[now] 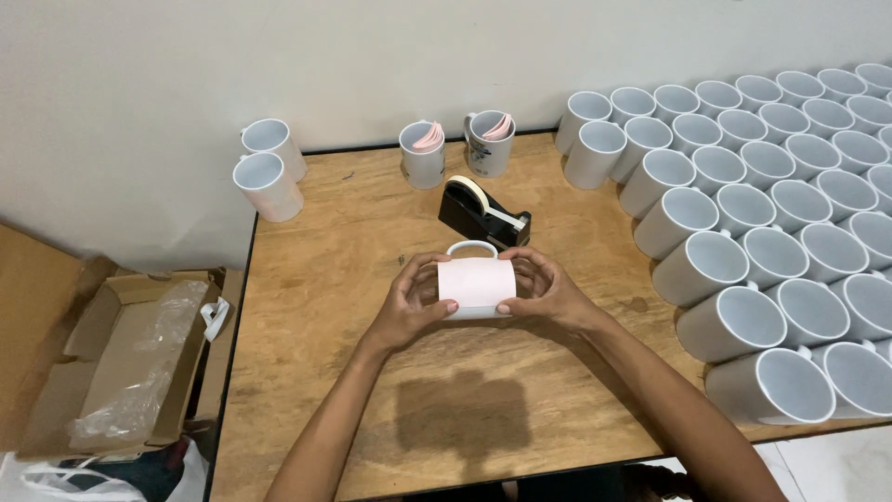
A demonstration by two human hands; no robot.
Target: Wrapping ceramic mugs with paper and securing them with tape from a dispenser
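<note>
Both hands, left (409, 307) and right (544, 288), clasp mug (477, 284) mid-desk (297, 279); I'd press pink sheet (476, 283) flat, edges square, before reaching for tape dispenser (483, 216).

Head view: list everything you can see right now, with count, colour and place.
Mug wrapped in pale pink sheet: one, white, table centre, on its side.
Tape dispenser: one, black, behind it.
Mugs holding pink sheets: two, back centre.
Plain mugs: two, white, back left.
Massed mugs: dozens, white, right side.
Table: one, wooden.
Cardboard box: one, brown, clear plastic inside, floor left.
Left hand: grips the wrapped mug's left end.
Right hand: grips its right end.
</note>
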